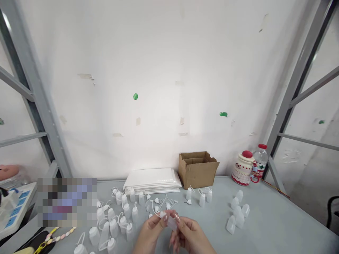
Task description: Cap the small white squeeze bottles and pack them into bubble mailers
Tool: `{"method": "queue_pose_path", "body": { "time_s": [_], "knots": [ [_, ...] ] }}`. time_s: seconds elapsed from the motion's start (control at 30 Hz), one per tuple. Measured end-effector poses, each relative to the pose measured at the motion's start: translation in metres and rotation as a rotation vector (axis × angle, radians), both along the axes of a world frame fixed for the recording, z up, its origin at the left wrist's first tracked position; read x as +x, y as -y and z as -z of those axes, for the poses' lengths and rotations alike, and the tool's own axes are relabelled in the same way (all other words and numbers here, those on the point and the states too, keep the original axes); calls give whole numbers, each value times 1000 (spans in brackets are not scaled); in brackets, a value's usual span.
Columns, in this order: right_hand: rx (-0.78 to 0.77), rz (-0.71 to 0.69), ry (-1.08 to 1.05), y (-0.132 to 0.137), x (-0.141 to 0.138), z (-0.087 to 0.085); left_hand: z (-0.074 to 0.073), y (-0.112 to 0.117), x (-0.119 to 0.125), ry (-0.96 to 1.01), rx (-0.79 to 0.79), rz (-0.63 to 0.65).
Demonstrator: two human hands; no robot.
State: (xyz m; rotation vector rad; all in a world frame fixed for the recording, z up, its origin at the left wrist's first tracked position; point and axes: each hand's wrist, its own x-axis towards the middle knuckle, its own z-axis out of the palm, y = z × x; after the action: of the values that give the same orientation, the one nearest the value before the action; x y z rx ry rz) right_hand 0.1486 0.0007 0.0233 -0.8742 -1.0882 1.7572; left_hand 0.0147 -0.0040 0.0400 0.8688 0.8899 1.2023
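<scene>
Near the front middle of the table, a small translucent plastic squeeze bottle [172, 223] lies tilted between my two hands. My left hand [150, 231] pinches the white cap [162, 214] at the bottle's upper left end, and a thin white strap [153, 205] curves up from it. My right hand [190, 233] is closed on the bottle's body with thumb and fingers; its lower fingers curl beneath. Just beyond my hands are loose white strapped caps [168, 205]. Many capped white bottles [113, 227] stand to the left of my left hand.
Uncapped translucent bottles [239, 216] lie to the right. Several capped bottles [202, 200] stand before an open cardboard box [198, 174]. White flat packages [150, 180] are stacked by the wall. A decorated jar [242, 169] and a red-capped water bottle [261, 158] stand back right.
</scene>
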Motion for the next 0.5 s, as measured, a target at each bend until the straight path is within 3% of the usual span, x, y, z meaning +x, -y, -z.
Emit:
{"method": "queue_pose_path", "body": {
  "time_s": [0.1,0.2,0.3,0.4,0.5],
  "knots": [
    [190,169,309,-3,10,-4,-3,-4,-7,60,-54,-112],
    [611,346,746,-10,22,-6,-12,-4,-11,77,-113,-195],
    [919,399,1192,-20,27,-6,-20,0,-9,0,-102,-275],
    [1015,347,1652,-27,25,-9,-24,4,-6,-51,-45,-295],
    [1023,329,1873,-29,21,-14,-24,7,-3,-104,38,-282]
  ]
}}
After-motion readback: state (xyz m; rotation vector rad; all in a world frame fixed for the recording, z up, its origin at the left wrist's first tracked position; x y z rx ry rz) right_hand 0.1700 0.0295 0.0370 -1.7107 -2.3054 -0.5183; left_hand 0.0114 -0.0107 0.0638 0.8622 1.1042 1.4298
